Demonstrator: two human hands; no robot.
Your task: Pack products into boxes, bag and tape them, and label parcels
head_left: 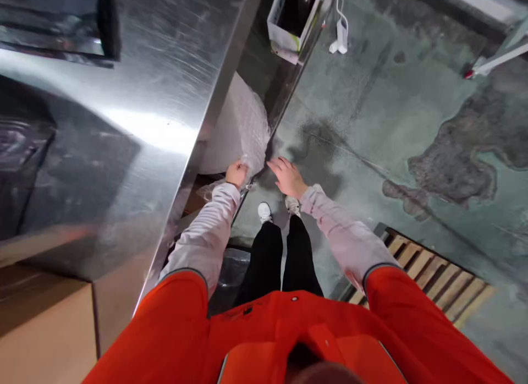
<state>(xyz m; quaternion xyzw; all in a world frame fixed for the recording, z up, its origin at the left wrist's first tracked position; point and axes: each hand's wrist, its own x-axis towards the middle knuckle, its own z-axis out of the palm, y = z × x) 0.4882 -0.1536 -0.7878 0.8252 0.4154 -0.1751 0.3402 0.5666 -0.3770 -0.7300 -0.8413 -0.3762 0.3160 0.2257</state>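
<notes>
A large roll of bubble wrap (241, 128) lies on the lower shelf under a steel table (136, 125). My left hand (236, 173) is closed on the loose end of the wrap at the roll's near edge. My right hand (286, 176) hovers just right of the roll with its fingers stretched out and holds nothing. Both arms reach down in pale sleeves below an orange vest. My two white shoes (264, 211) stand on the floor beneath the hands.
A white bin (289, 26) sits further along the lower shelf. A cardboard box (45, 329) stands at the lower left. A wooden slatted pallet (429, 274) lies on the stained concrete floor (391, 131) to my right. A white object (340, 40) rests on the floor.
</notes>
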